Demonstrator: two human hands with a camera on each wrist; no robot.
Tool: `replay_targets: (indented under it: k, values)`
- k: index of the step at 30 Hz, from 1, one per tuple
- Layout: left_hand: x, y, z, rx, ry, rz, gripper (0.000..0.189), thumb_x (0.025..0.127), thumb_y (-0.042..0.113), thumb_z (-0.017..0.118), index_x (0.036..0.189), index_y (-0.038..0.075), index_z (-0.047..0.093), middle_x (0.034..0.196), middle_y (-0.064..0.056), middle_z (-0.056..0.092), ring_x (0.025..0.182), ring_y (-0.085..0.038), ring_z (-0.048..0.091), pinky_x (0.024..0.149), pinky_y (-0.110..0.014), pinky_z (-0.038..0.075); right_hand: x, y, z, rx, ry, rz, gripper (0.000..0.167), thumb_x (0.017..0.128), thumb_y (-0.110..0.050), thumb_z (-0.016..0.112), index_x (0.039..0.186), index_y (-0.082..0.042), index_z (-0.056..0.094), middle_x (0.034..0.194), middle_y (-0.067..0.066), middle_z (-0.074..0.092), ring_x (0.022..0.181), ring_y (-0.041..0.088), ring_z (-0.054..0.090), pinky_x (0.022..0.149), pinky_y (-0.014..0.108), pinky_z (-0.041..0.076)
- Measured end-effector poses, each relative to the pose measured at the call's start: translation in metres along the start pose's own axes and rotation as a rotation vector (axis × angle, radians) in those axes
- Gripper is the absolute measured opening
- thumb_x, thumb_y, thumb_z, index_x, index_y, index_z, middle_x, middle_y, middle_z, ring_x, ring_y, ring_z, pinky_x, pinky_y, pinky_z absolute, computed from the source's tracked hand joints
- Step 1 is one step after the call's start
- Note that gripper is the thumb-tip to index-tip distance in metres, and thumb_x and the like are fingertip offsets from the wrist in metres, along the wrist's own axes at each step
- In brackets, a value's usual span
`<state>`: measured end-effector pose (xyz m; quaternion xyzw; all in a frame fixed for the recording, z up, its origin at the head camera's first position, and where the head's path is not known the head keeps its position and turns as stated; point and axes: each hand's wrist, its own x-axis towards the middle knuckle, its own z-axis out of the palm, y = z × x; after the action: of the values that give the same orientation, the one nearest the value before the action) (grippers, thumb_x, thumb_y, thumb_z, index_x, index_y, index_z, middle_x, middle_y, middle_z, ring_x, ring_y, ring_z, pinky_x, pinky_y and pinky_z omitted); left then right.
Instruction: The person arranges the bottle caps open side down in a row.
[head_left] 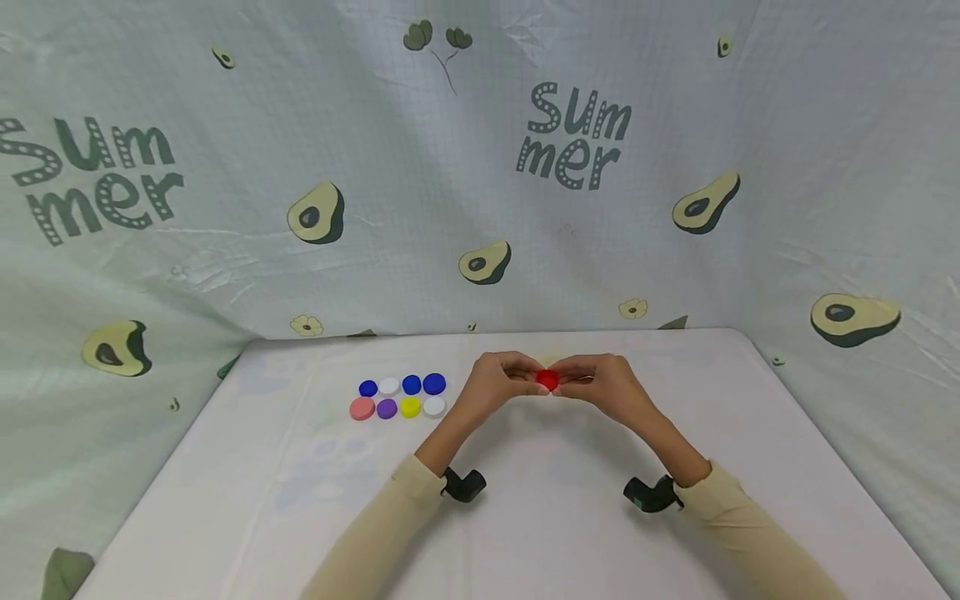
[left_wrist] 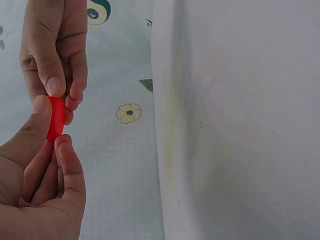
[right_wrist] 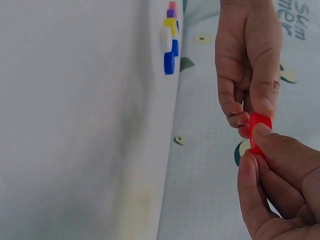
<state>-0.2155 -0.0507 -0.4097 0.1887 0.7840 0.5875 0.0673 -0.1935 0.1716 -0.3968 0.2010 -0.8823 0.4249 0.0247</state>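
A round red bottle cap is held above the table between both hands. My left hand pinches its left side between thumb and fingers. From the other side my right hand pinches it too, the fingertips of both hands nearly meeting. In the left wrist view the red cap stands on edge, its rim toward the camera. The right wrist view shows the same cap partly covered by the thumbs.
Left of the hands, two rows of round caps lie on the white table: a pink cap, a purple cap, a yellow cap, and several blue and white ones. A printed curtain hangs behind the table.
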Motion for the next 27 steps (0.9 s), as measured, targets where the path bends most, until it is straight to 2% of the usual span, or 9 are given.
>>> replay_targets:
  k: [5,13,19,27]
  values:
    - [-0.013,-0.002,-0.007,0.002,0.005,0.012,0.031,0.083,0.016,0.086,0.111,0.009,0.076,0.100,-0.003,0.075,0.090,-0.015,0.072,0.087,-0.027,0.059,0.002,-0.003,0.010,0.011,-0.008,-0.028,0.032,0.086,-0.012,0.083,0.116,-0.007,0.076,0.108,0.007,0.076,0.094,0.019,0.073,0.081,0.032,0.061]
    - [-0.027,-0.007,-0.019,0.091,0.029,0.035,0.028,0.086,0.020,0.084,0.112,0.013,0.076,0.102,0.000,0.076,0.093,-0.015,0.072,0.087,-0.028,0.059,0.004,-0.010,0.022,0.047,-0.035,-0.052,0.031,0.086,-0.016,0.083,0.115,-0.009,0.076,0.104,0.003,0.076,0.092,0.016,0.073,0.082,0.031,0.061]
    - [-0.037,-0.012,-0.027,0.098,0.017,0.021,0.029,0.087,0.021,0.083,0.113,0.011,0.076,0.104,-0.002,0.076,0.094,-0.016,0.072,0.087,-0.028,0.059,0.007,-0.013,0.032,0.023,-0.067,-0.077,0.031,0.087,-0.014,0.082,0.117,-0.009,0.076,0.103,0.000,0.075,0.091,0.013,0.071,0.082,0.028,0.060]
    - [-0.051,-0.016,-0.040,0.118,0.010,0.016,0.028,0.088,0.021,0.081,0.113,0.011,0.076,0.102,-0.002,0.076,0.092,-0.016,0.072,0.084,-0.027,0.059,0.010,-0.020,0.046,0.048,-0.100,-0.133,0.026,0.088,-0.013,0.080,0.114,-0.009,0.077,0.101,-0.001,0.076,0.090,0.011,0.071,0.081,0.025,0.060]
